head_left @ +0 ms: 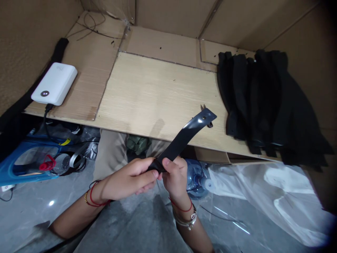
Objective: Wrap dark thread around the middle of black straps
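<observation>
Both my hands hold one glossy black strap (184, 137) by its near end, below the front edge of the low wooden board (158, 95). My left hand (129, 179) pinches it from the left with closed fingers. My right hand (175, 177) grips it from the right, thumb on top. The strap rises up and to the right, and its far end carries a small metal fitting (207, 121) just above the board's edge. A pile of several similar black straps (263, 102) lies on the board's right side.
A white power bank (54, 83) with a black cable sits on the board's left end. Cardboard walls stand behind and at the sides. Below the board are a blue container (28, 161), a clear water bottle (196, 177), clear plastic sheeting (276, 196) and grey floor.
</observation>
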A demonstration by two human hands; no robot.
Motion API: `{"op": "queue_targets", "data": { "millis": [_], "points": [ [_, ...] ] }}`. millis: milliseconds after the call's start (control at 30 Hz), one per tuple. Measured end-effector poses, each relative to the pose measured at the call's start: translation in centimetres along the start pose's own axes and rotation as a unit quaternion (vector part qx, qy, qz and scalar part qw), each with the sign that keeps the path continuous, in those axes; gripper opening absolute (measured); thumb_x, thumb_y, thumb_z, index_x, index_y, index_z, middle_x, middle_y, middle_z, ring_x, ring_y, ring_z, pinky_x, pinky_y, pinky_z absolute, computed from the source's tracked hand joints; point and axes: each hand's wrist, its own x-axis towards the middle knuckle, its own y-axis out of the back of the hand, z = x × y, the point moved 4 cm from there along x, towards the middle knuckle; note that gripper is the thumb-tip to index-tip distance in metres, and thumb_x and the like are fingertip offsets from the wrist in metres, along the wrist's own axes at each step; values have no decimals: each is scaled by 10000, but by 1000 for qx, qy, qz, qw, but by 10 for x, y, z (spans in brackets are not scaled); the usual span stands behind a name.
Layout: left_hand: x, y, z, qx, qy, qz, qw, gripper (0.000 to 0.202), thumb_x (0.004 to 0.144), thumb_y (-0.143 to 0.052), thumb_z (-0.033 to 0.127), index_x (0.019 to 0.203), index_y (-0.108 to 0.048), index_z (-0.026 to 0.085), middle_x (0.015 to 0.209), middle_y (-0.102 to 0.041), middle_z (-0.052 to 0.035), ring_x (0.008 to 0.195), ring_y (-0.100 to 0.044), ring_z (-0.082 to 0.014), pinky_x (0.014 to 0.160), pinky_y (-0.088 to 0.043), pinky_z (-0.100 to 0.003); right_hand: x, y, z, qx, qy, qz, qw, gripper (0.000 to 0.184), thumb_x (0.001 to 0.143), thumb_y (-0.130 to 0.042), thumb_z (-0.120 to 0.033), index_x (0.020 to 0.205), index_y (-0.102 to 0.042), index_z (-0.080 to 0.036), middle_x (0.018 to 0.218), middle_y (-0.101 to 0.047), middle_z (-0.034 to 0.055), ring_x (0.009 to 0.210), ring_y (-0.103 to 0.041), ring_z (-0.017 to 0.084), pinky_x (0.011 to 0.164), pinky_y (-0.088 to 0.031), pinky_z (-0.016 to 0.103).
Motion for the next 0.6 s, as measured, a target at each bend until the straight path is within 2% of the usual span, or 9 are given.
{"op": "queue_targets", "data": {
  "millis": [167, 333, 433, 533, 600],
  "points": [
    [1, -1, -1, 11, -4, 0, 1000, 191, 985, -449, 345, 905, -463, 172, 612, -418, 75, 496, -350, -64, 459, -290, -215, 0, 1, 2, 5, 2, 0, 1000, 443, 872, -636, -411, 487, -608, -193, 395, -544, -29, 334, -427, 89, 369, -315, 227],
    [0, -1, -1, 2, -9, 2, 1000, 204, 983, -459, 369, 931, -469, 173, 630, -420, 73, 499, -341, -62, 450, -290, -206, -1, 0, 0, 13, 17, -6, 1000, 422, 900, -618, -381, 526, -599, -186, 415, -535, -39, 358, -413, 77, 379, -281, 217],
    [-2, 0, 0, -4, -9, 12, 1000, 215, 981, -474, 384, 940, -478, 173, 649, -426, 68, 516, -345, -62, 455, -290, -200, -4, 2, -4, -25, 34, 13, 999, 481, 906, -623, -340, 484, -459, -175, 434, -512, -41, 381, -372, 63, 392, -241, 215],
    [-2, 2, 3, -25, -15, 15, 999, 219, 983, -473, 388, 942, -479, 173, 644, -401, 74, 521, -323, -59, 455, -276, -193, -10, 4, -9, -75, 66, 30, 995, 562, 903, -630, -276, 490, -261, -177, 421, -371, -67, 400, -296, 49, 403, -192, 215],
    [-2, 3, 4, -42, -16, 13, 999, 221, 981, -480, 390, 931, -472, 175, 633, -377, 81, 520, -305, -57, 452, -265, -188, -14, 4, -9, -93, 76, 36, 992, 576, 906, -624, -260, 517, -206, -183, 442, -280, -75, 419, -276, 51, 413, -184, 217]
  ]
}}
